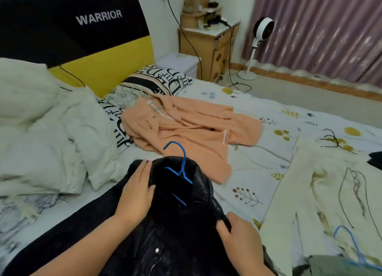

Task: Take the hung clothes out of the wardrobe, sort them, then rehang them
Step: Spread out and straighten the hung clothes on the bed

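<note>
Black jacket nearest cam, draped over bed edge, collar end away from the person, snap buttons showing low on the front. Blue hanger sits inside the neck opening, hook sticking up & out past the collar.

L hand: fingers laid along the collar/shoulder on the left side, thumb hooked over the collar rim, so it grips the fabric there. R hand: fingers curled round a fold of jacket at the right shoulder/sleeve, gripping it.

Others on bed: orange garment spread flat past the jacket, near the pillows; cream garment to the right w/ a second, lighter blue hanger lying on it.

Step, as I read it: either seating the jacket on its hanger or slipping it off, can't tell which from this alone. Probably mid-task, since several items are out and lying flat.

To do it well:
- keep hook centred at the collar; don't let hanger tilt inside
- work one shoulder at a time, L hand steadying the collar while R feeds the shoulder over the hanger arm
- shiny fabric looks slippery, likely slides off if shoulders are uneven
- lift by the hook only once both shoulders sit square
</note>
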Tool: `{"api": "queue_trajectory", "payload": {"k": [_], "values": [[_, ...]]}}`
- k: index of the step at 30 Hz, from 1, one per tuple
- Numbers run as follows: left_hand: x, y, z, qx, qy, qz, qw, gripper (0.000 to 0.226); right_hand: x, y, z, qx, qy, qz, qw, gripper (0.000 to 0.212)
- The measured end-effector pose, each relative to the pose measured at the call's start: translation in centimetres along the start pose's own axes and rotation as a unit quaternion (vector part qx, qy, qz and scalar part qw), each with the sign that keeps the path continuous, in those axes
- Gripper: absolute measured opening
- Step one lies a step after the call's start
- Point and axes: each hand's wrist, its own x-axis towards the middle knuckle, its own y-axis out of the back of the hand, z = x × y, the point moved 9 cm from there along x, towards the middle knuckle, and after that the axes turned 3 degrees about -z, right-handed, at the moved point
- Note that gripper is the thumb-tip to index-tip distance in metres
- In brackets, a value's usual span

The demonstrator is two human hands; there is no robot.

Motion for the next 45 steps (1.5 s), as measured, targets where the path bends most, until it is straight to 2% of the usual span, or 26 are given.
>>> {"api": "queue_trajectory", "payload": {"k": [4,7,12,17,20,27,30,33,38,41,43,45], "values": [[-1.5,6.4,2.5,0.028,-0.046,0.001,0.999,0.066,-3.6,3.7,-2.6,0.002,0.042,0.025,0.999,0.033],[-4.0,11.5,4.2,0.016,-0.05,0.0,0.999,0.056,-6.7,6.3,-4.9,0.021,0.081,0.039,0.996,0.034],[-9.0,20.3,4.0,0.08,0.021,0.014,0.996,0.041,-12.0,10.5,-9.7,0.032,0.156,0.06,0.985,0.032],[-14.2,27.8,4.5,0.152,0.02,0.052,0.987,0.034,-17.2,12.6,-14.2,0.055,0.215,0.071,0.972,0.031],[-17.2,31.5,3.9,0.139,0.034,0.058,0.988,0.031,-19.8,13.2,-17.1,0.064,0.246,0.064,0.965,0.033],[-23.4,38.8,-1.8,0.109,0.07,0.087,0.988,0.024,-23.8,12.3,-26.6,0.031,0.342,0.053,0.938,0.033],[-24.8,42.5,-4.9,0.088,0.074,0.107,0.988,0.027,-24.6,11.7,-31.2,0.032,0.363,0.085,0.927,0.012],[-25.3,46.9,-8.1,0.052,0.067,0.137,0.987,0.028,-25.3,11.5,-36.1,0.058,0.373,0.14,0.915,0.007],[-24.7,52.8,-14.1,-0.096,0.057,0.111,0.988,0.013,-26.2,11.6,-43.3,0.11,0.388,0.204,0.892,0.012],[-24.2,55.2,-17.7,-0.16,0.052,0.088,0.982,0.028,-25.5,11.4,-45.6,0.147,0.368,0.218,0.892,0.016],[-23.4,55.9,-20.0,-0.091,0.061,0.063,0.992,0.022,-24.6,11.1,-46.6,0.166,0.358,0.223,0.891,0.017],[-22.2,57.0,-21.7,-0.007,0.063,0.07,0.996,0.018,-23.6,10.7,-47.9,0.179,0.356,0.221,0.89,0.015]]}}
